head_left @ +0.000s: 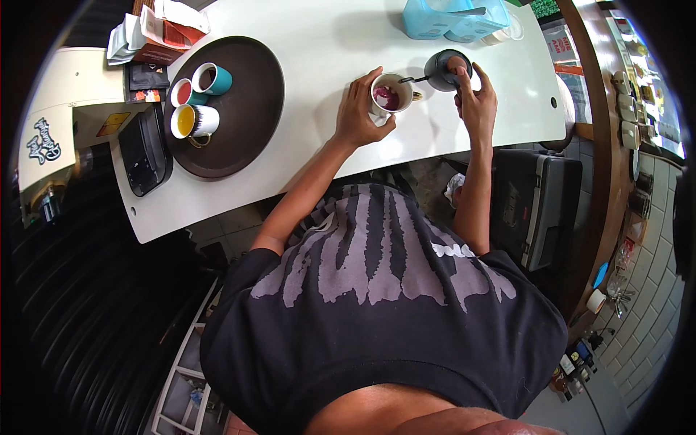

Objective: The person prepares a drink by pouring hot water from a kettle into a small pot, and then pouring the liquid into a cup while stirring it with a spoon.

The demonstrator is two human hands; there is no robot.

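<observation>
My left hand [357, 112] wraps round the left side of a white mug [392, 83] standing on the table. Dark pinkish-purple contents show at the bottom of the mug. A black gooseneck kettle [439, 74] is in my right hand [475, 105], just right of the mug. Its thin spout reaches left over the mug's rim; I cannot make out whether liquid is flowing. Something white, perhaps a tissue or cloth, shows by the mug under my left fingers.
On the white table [319, 43], a round brown tray [246, 116] carries two teal cups [220, 81] and a white mug [206, 120] with yellow liquid. Light-blue containers [428, 25] stand at the back. Left are a black device [145, 148] and packets [163, 32]. A black case [533, 206] sits below right.
</observation>
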